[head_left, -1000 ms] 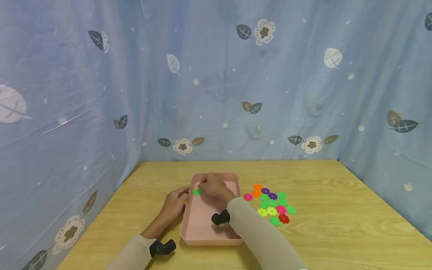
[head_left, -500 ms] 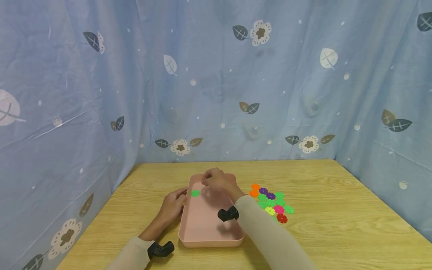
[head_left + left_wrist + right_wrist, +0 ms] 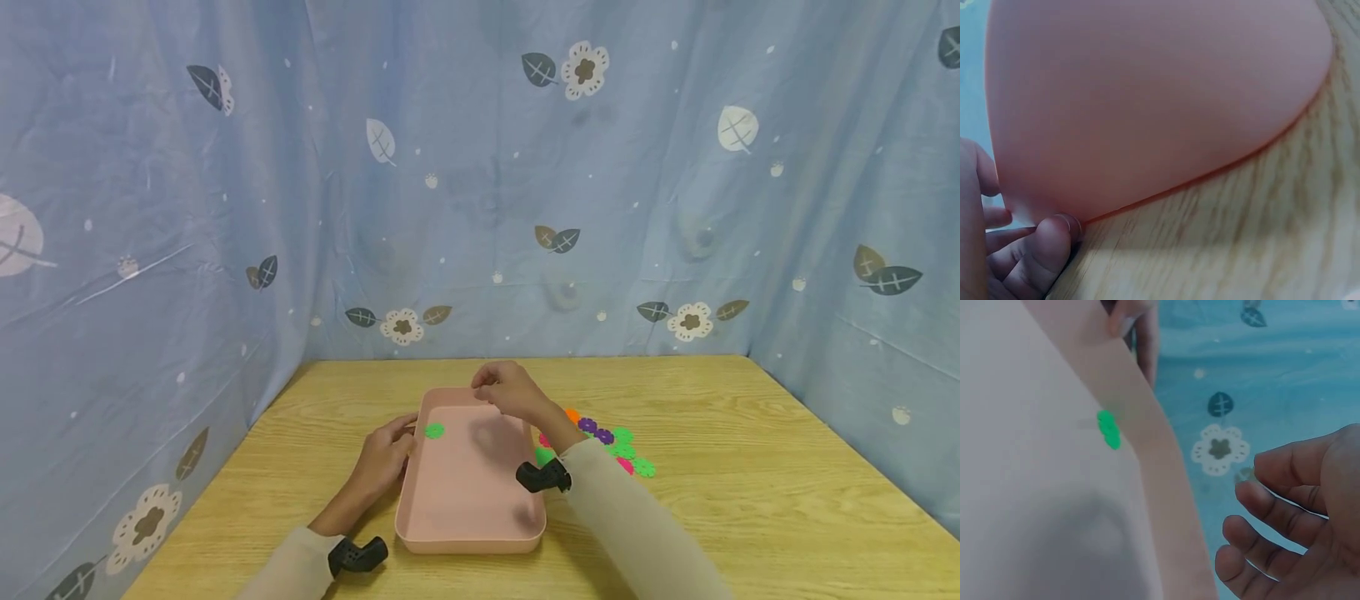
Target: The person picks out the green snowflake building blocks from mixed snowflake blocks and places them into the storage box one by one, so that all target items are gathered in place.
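A shallow pink tray point(image 3: 468, 500) lies on the wooden table, and one green flower-shaped disc point(image 3: 434, 431) sits inside it near the left wall. My left hand point(image 3: 384, 460) holds the tray at its left side; the left wrist view shows the thumb point(image 3: 1054, 240) low against the outer wall and other fingers at the tray's edge. Over the tray's far right corner is my right hand point(image 3: 513, 390). In the right wrist view its fingers point(image 3: 1260, 506) are loosely bent and apart, with nothing between them.
Several flower-shaped discs, among them a purple one point(image 3: 603, 436) and a green one point(image 3: 643, 467), lie right of the tray, partly hidden by the right forearm. A blue patterned curtain point(image 3: 480, 167) hangs behind and beside the table point(image 3: 750, 500).
My right hand has risen from beside the green disc inside the tray and moved right to the far right corner. The disc stays in the tray. My left hand keeps its place.
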The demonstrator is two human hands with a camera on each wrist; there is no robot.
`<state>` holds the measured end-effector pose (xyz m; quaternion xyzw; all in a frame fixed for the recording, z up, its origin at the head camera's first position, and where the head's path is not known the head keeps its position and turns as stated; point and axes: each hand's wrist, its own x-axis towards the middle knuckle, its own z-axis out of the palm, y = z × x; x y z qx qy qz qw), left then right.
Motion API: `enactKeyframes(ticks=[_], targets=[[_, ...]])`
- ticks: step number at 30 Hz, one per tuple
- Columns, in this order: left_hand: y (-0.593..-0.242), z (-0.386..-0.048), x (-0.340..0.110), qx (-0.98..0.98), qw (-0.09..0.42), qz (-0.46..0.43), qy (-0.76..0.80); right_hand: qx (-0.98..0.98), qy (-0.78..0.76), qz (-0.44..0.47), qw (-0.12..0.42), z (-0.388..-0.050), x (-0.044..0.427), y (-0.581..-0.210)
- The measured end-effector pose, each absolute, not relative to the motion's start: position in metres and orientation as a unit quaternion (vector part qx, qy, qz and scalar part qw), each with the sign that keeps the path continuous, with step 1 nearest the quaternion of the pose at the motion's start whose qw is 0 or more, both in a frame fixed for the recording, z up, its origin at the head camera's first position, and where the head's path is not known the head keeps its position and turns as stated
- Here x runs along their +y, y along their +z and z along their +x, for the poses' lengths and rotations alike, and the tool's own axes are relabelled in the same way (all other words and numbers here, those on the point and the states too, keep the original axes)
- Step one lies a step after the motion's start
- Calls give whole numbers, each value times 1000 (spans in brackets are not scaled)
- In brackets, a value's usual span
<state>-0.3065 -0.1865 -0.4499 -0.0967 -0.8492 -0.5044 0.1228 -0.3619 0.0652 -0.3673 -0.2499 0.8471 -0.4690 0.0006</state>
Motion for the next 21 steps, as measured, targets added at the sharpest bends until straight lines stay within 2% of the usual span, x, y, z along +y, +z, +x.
enactKeyframes(ticks=[12, 21], targets=[[-451, -303, -189, -848, 137, -106, -501, 850, -472, -224, -65, -341, 108, -370], [-449, -304, -188, -848, 123, -104, -505, 869, -446, -209, -50, -333, 130, -376]])
